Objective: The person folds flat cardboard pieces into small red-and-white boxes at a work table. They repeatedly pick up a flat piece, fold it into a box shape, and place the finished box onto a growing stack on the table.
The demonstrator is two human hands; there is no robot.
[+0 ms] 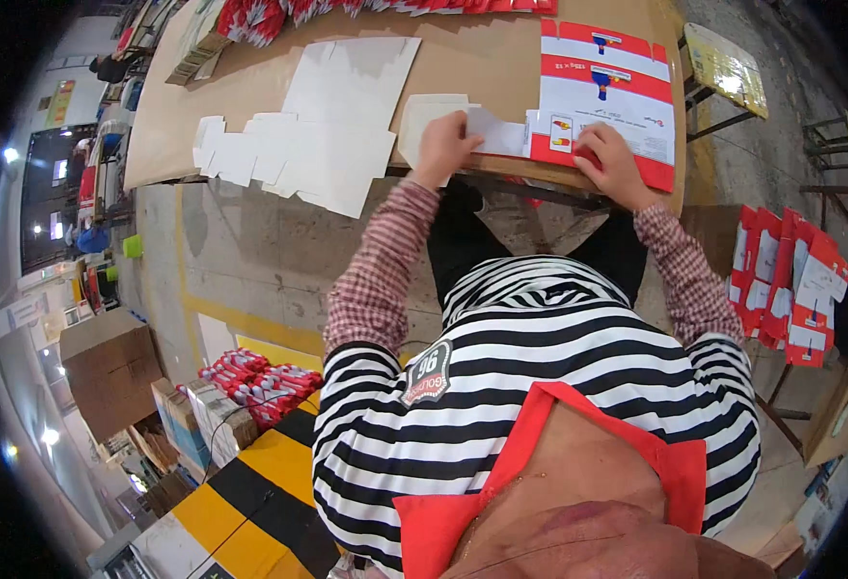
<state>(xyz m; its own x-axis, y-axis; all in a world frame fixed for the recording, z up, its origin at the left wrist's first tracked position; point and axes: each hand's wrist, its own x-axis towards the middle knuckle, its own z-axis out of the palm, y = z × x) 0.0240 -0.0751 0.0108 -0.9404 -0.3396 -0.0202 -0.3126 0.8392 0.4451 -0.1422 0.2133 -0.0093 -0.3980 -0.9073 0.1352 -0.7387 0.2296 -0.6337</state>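
Note:
A flat, unfolded printed carton [648, 121] in red and white lies at the table's near right, its left flap [501, 133] showing plain white. The fingers of my left hand [446, 147] are closed in a pinch at the end of that white flap, next to a blank white card piece [422, 121]. My right hand [612, 166] rests on the carton's red near part, fingers curled with a bit of red between thumb and fingers. Further left, flat white carton blanks [337, 125] lie face down, overlapping and sticking out past the table edge.
Red and white packets [347, 8] are heaped along the brown table's [501, 58] far side. Folded red cartons [789, 280] stand at the right. Behind me at left are more red packets [255, 386], a brown cardboard box [110, 372] and a yellow-black surface [260, 502].

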